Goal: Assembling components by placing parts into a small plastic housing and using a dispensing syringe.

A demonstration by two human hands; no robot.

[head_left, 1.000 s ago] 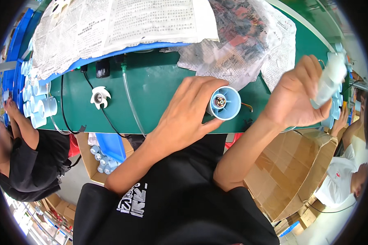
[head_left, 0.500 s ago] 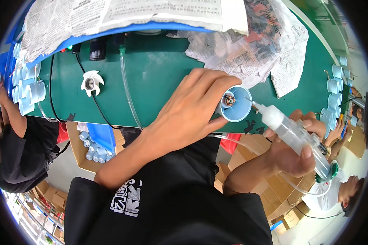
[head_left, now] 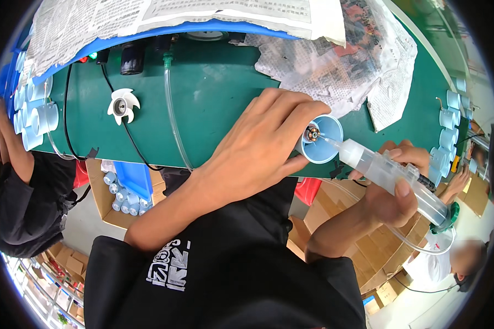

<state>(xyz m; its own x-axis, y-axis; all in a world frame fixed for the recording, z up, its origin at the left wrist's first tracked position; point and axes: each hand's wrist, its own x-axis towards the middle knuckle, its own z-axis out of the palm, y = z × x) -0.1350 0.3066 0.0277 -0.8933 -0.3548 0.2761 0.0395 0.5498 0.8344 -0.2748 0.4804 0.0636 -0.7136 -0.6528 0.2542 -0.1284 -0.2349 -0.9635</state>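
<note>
My left hand (head_left: 260,142) is closed round a light blue plastic cup-shaped housing (head_left: 330,147), its mouth tilted toward me and to the right. Inside sits a small motor core with copper windings (head_left: 312,133). In my right hand (head_left: 395,186) I grip a clear dispensing syringe (head_left: 381,169), fingers wrapped round its barrel. Its thin needle reaches into the cup, with the tip close to the copper core; whether it touches I cannot tell. A green cap (head_left: 450,217) closes the syringe's rear end, where a clear hose leads off.
A white fan impeller (head_left: 123,106) lies on the green table (head_left: 219,88), near black cables and a clear tube (head_left: 173,109). Newspaper (head_left: 175,16) covers a blue surface at the back; crumpled sheets (head_left: 335,71) lie right of it. Blue cups (head_left: 44,118) stand at both sides, with co-workers nearby.
The syringe has moved left, so its needle now reaches deeper into the cup, near the copper core. My left hand and the cup have shifted very slightly right.
</note>
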